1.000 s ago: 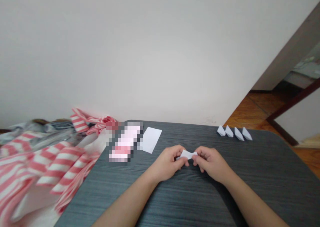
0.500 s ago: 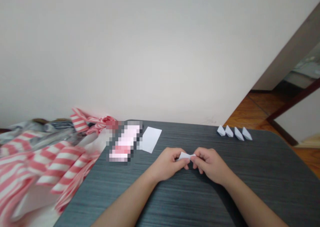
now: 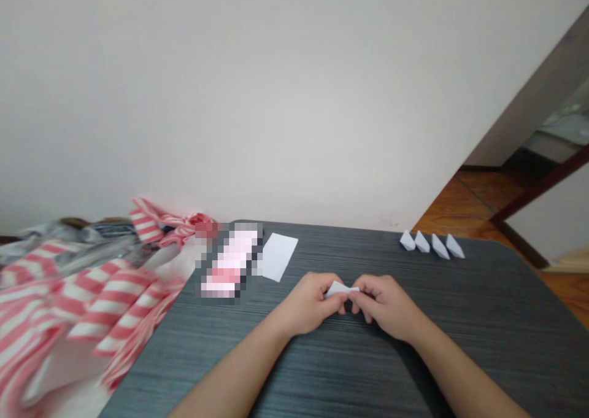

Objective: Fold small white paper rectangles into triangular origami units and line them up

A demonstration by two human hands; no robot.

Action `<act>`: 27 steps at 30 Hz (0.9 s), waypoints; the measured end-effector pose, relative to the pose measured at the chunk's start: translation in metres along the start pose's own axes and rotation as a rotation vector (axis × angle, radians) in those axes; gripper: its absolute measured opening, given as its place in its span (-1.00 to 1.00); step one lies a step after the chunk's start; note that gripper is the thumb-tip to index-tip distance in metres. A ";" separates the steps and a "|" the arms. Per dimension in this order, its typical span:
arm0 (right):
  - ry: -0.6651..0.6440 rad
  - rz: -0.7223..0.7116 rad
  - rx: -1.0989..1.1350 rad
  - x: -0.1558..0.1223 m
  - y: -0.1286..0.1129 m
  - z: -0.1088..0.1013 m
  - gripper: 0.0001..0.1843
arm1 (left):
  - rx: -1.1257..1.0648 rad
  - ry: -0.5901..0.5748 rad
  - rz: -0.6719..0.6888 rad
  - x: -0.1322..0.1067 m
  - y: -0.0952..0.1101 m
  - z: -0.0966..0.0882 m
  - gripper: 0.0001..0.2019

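Where fingers point(image 3: 368, 292) pinch, folded paper point(image 3: 338, 289) hides (partly).

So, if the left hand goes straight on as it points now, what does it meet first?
The folded white paper it pinches, then the right hand, though depth is unclear.

Soft bright light, pale wall point(image 3: 294, 99) lit most in the middle, dark soft shadow point(image 3: 416, 375) on the table point(image 3: 488, 295), smeary striped cloth point(image 3: 92, 307) at the left edge, blocky blurred patch point(image 3: 230, 261)
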State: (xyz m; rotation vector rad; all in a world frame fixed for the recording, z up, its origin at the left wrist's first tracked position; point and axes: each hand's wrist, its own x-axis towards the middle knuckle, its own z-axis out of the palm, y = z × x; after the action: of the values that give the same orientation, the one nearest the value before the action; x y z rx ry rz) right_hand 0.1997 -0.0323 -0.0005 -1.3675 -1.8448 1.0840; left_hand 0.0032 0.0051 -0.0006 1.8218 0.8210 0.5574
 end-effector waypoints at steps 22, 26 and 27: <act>0.079 0.084 0.119 -0.002 0.017 -0.001 -0.70 | -0.100 0.035 -0.135 -0.001 -0.004 0.000 -0.67; 0.085 0.083 0.141 -0.002 0.019 -0.001 -0.70 | -0.104 0.039 -0.136 -0.001 -0.003 -0.001 -0.65; 0.090 0.080 0.141 -0.002 0.019 -0.001 -0.70 | -0.118 0.041 -0.136 -0.001 -0.003 -0.001 -0.64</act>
State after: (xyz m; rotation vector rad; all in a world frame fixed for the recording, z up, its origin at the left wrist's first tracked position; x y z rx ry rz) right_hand 0.2103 -0.0313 -0.0163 -1.3936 -1.6299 1.1508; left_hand 0.0011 0.0056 -0.0033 1.6388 0.9137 0.5451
